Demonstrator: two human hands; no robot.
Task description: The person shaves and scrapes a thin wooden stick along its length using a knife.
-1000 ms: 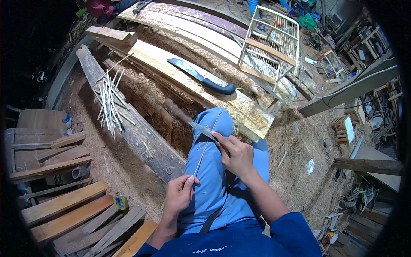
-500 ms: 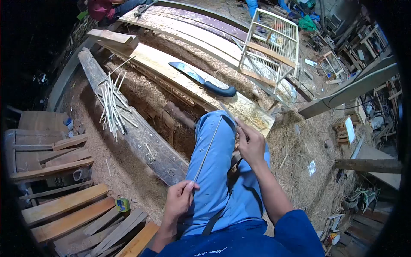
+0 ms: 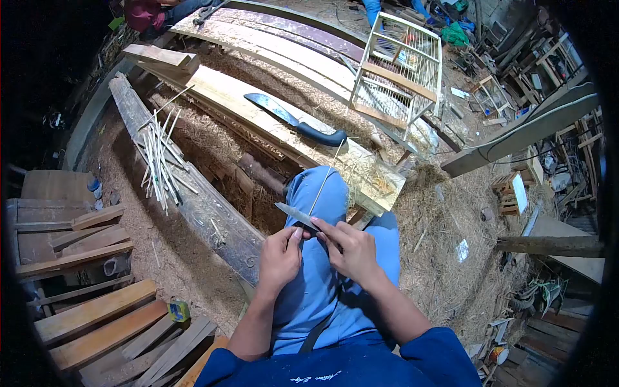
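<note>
Over my raised knee, my right hand [image 3: 350, 250] is closed on a small knife [image 3: 295, 214], its blade pointing up and left. Close beside it, my left hand [image 3: 280, 258] pinches the near end of a thin stick [image 3: 324, 184]. The stick runs up across the knee toward the plank, and the blade lies across it near my left fingertips. A large knife with a black handle [image 3: 320, 135] rests on the pale plank [image 3: 225, 87] beyond the knee. Several thin sticks [image 3: 158, 161] lie in a loose bundle on the weathered board [image 3: 206, 193] at the left.
A wooden cage frame [image 3: 398, 80] stands at the upper right. Wood pieces [image 3: 97, 309] and a yellow-green tape measure [image 3: 179, 311] lie at the lower left. A slanted beam [image 3: 516, 138] crosses the right side. Shavings cover the ground. Part of another person [image 3: 145, 14] shows at the upper left.
My right hand and the small knife have come back from beyond the knee toward me. My left hand has moved up, so both hands are now close together at the stick.
</note>
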